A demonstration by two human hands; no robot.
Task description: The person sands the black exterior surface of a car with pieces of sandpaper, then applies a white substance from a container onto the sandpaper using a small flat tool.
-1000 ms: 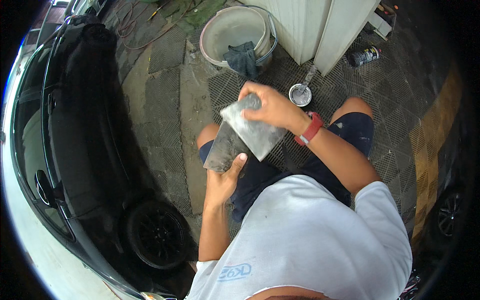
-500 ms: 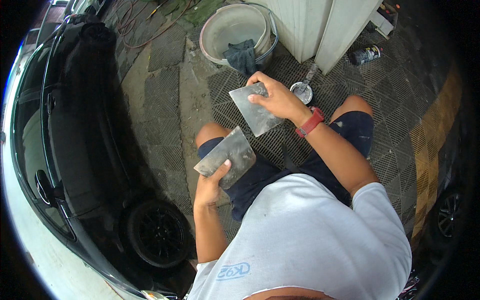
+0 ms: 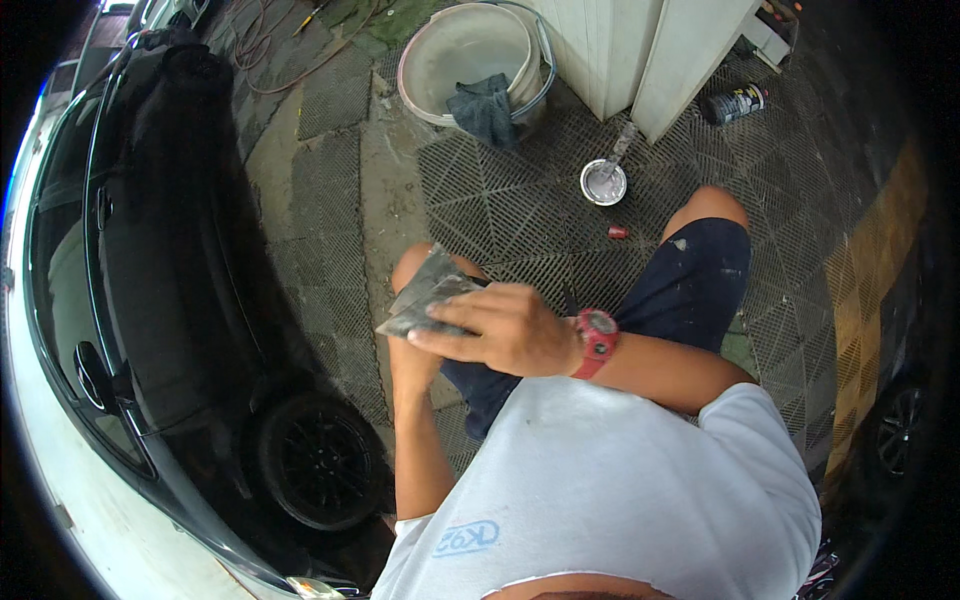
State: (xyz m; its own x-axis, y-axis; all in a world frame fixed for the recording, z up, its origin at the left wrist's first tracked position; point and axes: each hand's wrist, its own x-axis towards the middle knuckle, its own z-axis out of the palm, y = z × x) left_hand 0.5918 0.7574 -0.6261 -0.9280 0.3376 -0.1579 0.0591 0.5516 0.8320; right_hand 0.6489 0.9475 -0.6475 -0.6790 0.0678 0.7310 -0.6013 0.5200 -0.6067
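Two thin, flat, grey metal putty spreaders (image 3: 432, 283) meet above my left thigh, overlapping, with smears on their faces. My right hand (image 3: 512, 325) is closed on one, fingers stretched across it toward the left. Beneath it, my left hand (image 3: 408, 368) grips the other from below; its fingers are mostly hidden by the right hand and the metal. Where one sheet ends and the other begins is hard to make out. Beyond my knees, a small round open tin (image 3: 603, 184) of greyish paste stands on the floor, a smeared flat stick or blade (image 3: 624, 143) beside its rim.
A black car (image 3: 190, 270) fills the left side. Ahead stands a whitish bucket (image 3: 425, 75) with a dark cloth (image 3: 482, 110) over its rim, near white panels (image 3: 600, 60). A dark bottle (image 3: 735, 104) lies far right; a small red cap (image 3: 618, 232) rests on the grid-tiled floor.
My right hand has swung left and down, bringing its spreader onto the left one. The left hand has stayed nearly in place. The red cap has come into sight.
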